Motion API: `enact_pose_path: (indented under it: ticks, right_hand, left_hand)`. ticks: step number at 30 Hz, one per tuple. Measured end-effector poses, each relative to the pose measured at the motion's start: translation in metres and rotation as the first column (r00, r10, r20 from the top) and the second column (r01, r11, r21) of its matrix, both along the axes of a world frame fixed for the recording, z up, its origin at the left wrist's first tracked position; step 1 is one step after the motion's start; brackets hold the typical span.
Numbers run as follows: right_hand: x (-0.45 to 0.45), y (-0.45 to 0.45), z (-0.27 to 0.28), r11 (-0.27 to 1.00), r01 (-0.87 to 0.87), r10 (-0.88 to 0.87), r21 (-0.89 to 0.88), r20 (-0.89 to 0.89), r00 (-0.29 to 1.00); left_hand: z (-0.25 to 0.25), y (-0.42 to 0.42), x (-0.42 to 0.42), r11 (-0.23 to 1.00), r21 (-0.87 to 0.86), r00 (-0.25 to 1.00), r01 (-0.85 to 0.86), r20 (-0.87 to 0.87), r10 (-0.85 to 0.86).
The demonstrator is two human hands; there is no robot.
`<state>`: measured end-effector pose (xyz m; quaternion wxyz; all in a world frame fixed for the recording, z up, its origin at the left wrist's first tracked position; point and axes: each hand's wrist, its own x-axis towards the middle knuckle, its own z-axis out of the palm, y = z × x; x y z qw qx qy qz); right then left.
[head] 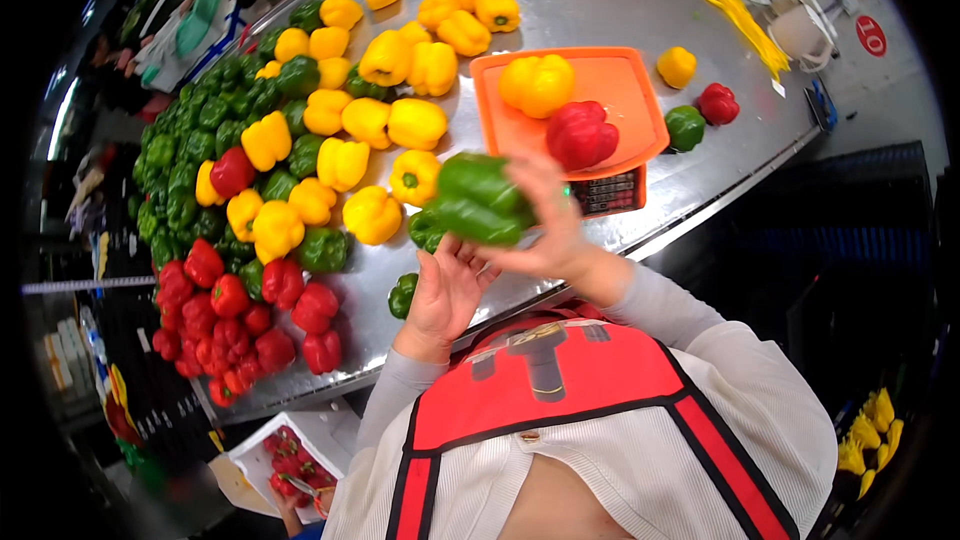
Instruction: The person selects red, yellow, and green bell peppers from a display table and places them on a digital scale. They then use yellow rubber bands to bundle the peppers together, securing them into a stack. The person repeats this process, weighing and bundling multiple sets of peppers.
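Note:
A green bell pepper [480, 199] is in my right hand [559, 232], gripped between thumb and fingers above the steel table. My left hand [450, 289] is just below it, palm up with fingers apart, holding nothing. Right of the pepper, an orange tray [487, 120] on a digital scale [609, 193] holds a yellow bell pepper [536, 84] and a red bell pepper [581, 136]. Near my left hand lie a green pepper [427, 229], partly hidden, and another green pepper [403, 295].
Piles of green peppers [180, 180], yellow peppers [367, 124] and red peppers [229, 315] cover the table's left side. Three loose peppers and yellow mesh netting [731, 11] lie at right. Below left, another person's hand [285, 499] holds scissors by a white box [255, 450] of red peppers.

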<state>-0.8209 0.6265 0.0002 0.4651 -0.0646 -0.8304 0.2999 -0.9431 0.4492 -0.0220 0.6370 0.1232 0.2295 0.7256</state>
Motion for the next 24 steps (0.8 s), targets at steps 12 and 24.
enact_pose_path:
  ticks: [12,24]
  right_hand:
    - [0.074,0.178,0.011,0.875,0.477,-0.37,-0.077,0.529,0.764]
    - [0.16,0.183,-0.01,0.52,0.545,-0.591,-0.658,0.184,0.786]
  left_hand:
    - [-0.032,-0.018,-0.016,0.928,-0.117,-0.442,-0.354,-0.854,-0.276]
    - [-0.047,-0.07,-0.027,0.755,-0.187,-0.369,-0.628,-0.783,-0.501]
